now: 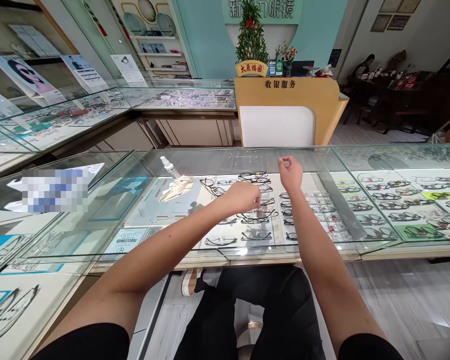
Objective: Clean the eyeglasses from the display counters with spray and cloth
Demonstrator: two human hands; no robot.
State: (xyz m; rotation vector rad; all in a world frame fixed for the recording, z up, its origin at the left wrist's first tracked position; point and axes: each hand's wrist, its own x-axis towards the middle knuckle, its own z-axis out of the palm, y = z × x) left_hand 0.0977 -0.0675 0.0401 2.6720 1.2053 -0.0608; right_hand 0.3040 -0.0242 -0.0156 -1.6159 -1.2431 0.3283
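Fingers point(257, 199) of the left hand point(243, 196) curl just beside dark-framed eyeglasses point(258, 219) at the glass showcase point(247, 260); right hand point(291, 173) curls near its far edge; I cannot tell whether either grips anything

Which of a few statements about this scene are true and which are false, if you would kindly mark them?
1. A bottle is beside the gloves. True.
2. Both hands wear gloves. False: the left hand and right hand are bare.
3. Glasses lie near the left hand. True.
4. The right hand is spread flat. False: its fingers are curled.
5. The plant stands on the floor. False: it is on the desk.
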